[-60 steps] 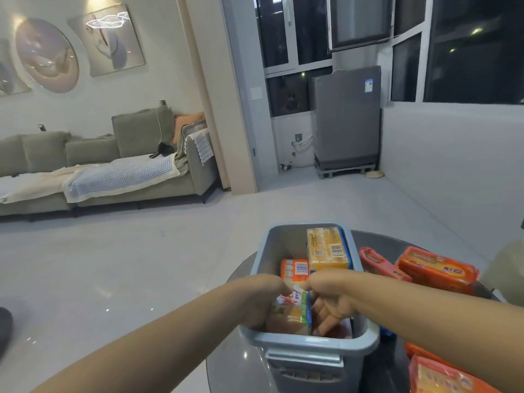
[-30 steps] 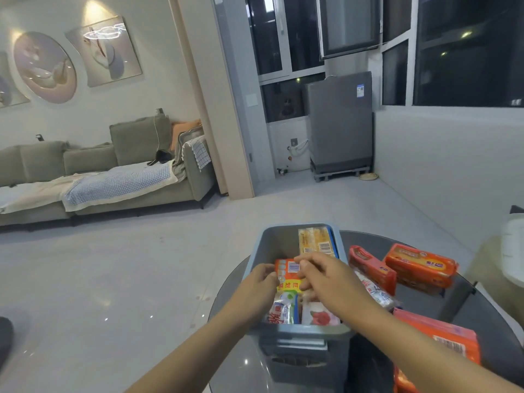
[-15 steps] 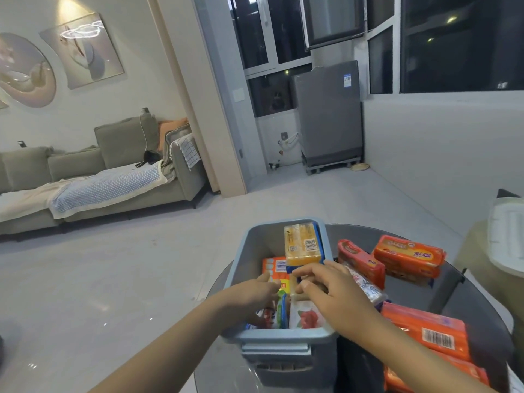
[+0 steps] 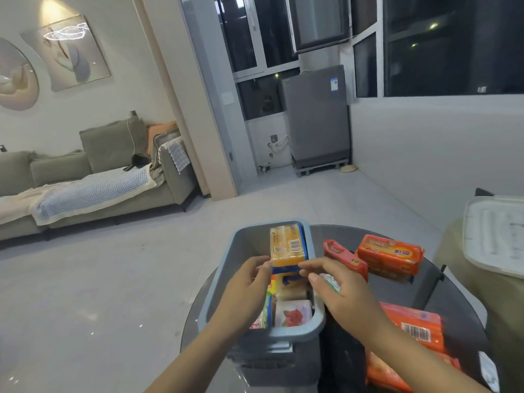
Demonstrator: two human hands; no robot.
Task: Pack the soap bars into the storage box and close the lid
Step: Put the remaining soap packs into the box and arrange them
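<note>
Grey plastic makes up the storage box (image 4: 224,296), which sits on a dark round glass table (image 4: 442,296) at about 6 o'clock in the head view, its top open and no lid on it. Inside, a yellow soap bar (image 4: 287,245) stands on end at the far right corner, with a blue-banded bar (image 4: 289,275) just below it and a white pack with a red flower print (image 4: 293,313) at the near end; more wrapped bars lie along the left side under the arm. The left hand (image 4: 249,287) reaches in from 7 o'clock, fingers curled, its fingertips touching the lower left edge of the yellow bar. The right hand (image 4: 340,290) comes from 5 o'clock with fingers loosely spread, index tip touching the same bar's lower right edge. Together they seem to pinch or steady it between them; neither hand is wrapped around it.

Outside the box, at 3 o'clock, a red soap pack (image 4: 344,258) and an orange soap pack (image 4: 390,253) lie on the table, and more orange packs (image 4: 414,327) sit at 4 to 5 o'clock beside the right forearm. A white lid (image 4: 499,236) rests off the table at 3 o'clock, well apart from the box.

Judging by this, packing is roughly half done: several bars are in, at least four packs wait outside, and closing comes after that
</note>
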